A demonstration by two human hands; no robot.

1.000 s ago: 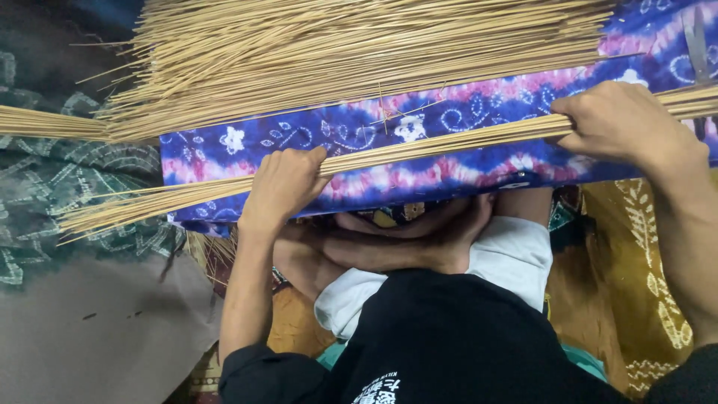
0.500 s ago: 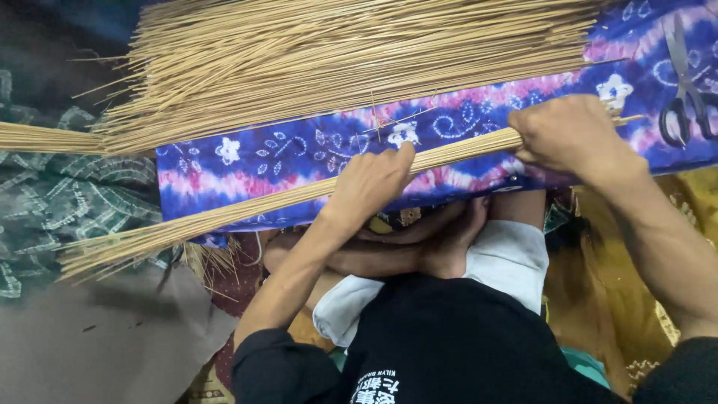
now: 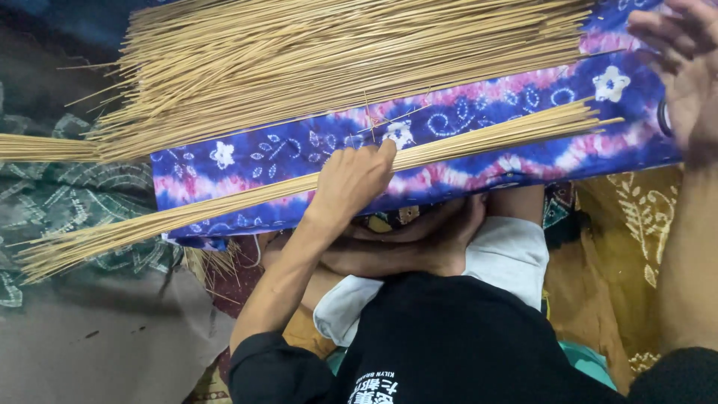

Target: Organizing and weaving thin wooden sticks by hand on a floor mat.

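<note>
While the left hand [image 3: 351,179] is pressing down on the thin bundle of sticks [image 3: 299,187] with its fingers curled together over it, the right hand [image 3: 684,71] is lifting away toward two o'clock, fingers spread and holding nothing, where half a second ago it was gripping that bundle's end. Now only one hand is pinning the bundle, which is lying slantwise across the tie-dyed purple cloth [image 3: 479,150], at six o'clock from the big heap of sticks [image 3: 336,67].

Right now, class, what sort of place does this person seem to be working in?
Probably a home floor workspace for hand craft: a big pile of thin sticks, a batik cloth over the lap, patterned mats beneath.
</note>
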